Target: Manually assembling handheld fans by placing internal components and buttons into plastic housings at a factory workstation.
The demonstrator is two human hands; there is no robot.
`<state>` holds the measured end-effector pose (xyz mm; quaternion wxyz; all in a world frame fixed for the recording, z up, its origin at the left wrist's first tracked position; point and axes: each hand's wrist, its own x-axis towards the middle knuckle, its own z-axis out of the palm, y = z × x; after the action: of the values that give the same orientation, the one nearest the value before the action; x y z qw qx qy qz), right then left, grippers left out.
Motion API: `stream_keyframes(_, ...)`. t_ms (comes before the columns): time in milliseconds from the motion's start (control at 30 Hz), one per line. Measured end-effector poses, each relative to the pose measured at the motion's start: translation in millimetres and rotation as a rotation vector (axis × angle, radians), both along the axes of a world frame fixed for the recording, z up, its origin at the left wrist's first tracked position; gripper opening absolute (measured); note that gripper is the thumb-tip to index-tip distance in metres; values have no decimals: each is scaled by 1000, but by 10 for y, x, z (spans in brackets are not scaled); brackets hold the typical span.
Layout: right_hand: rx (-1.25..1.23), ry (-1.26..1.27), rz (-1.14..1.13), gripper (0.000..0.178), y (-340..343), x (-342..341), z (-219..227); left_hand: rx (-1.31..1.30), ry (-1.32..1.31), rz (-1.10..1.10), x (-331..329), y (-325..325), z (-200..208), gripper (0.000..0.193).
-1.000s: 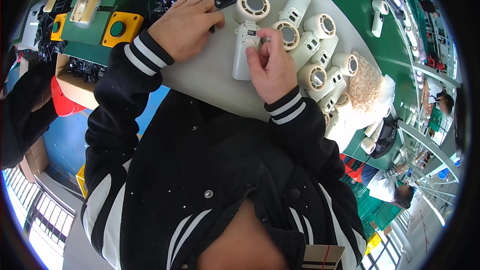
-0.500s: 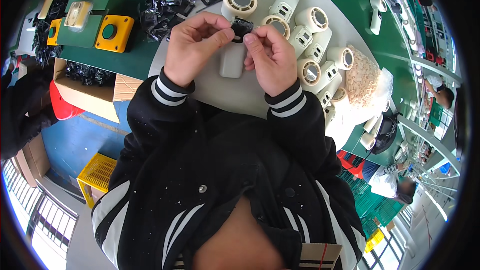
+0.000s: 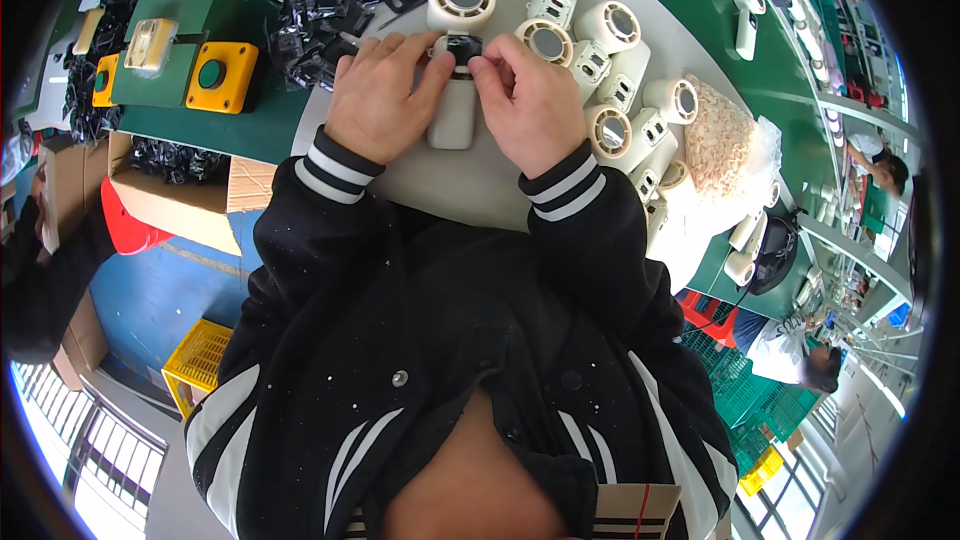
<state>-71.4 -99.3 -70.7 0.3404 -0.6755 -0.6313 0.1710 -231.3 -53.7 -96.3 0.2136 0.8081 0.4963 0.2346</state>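
Observation:
A cream handheld fan [image 3: 452,122] lies on the pale tabletop in front of me, its round head pointing away. Across its neck sits a small glossy black plastic piece [image 3: 464,46]. My left hand [image 3: 385,95] has its thumb and fingers closed at the piece's left side. From the right, my right hand [image 3: 530,105] grips the same piece between thumb and curled fingers. Several similar fans [image 3: 612,130] lie close beyond my right hand. A heap of black film-wrapped parts [image 3: 330,15] is at the far left of my left hand.
Yellow boxes with green buttons [image 3: 220,77] stand on the green bench at left. Below them is an open cardboard carton [image 3: 170,195] of black parts. A bag of beige pieces [image 3: 718,140] lies at right. Other people work at both sides, one near a red stool [image 3: 125,215].
Both hands have lowered the black piece from above the fan onto its neck. At the left, another person's arm has moved next to a cardboard box.

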Motion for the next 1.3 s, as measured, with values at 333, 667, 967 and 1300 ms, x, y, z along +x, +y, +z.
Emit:
stream_keyframes(333, 7, 74, 7, 7, -28, -2, -7, -247, -180, -21, -34, -4, 93, 32)
stream_keyframes(667, -65, 20, -7, 10, -31, -7, -77, -369, -182, -9, 32, 23, 231, 32)
stream_keyframes(967, -78, 146, 41, 29, -99, -1, -160, -331, -312, -22, 85, -25, 176, 30)
stream_keyframes(1300, 10, 520, 88, 38, -59, 76, -14, -366, -591, -128, 168, -84, 247, 43)
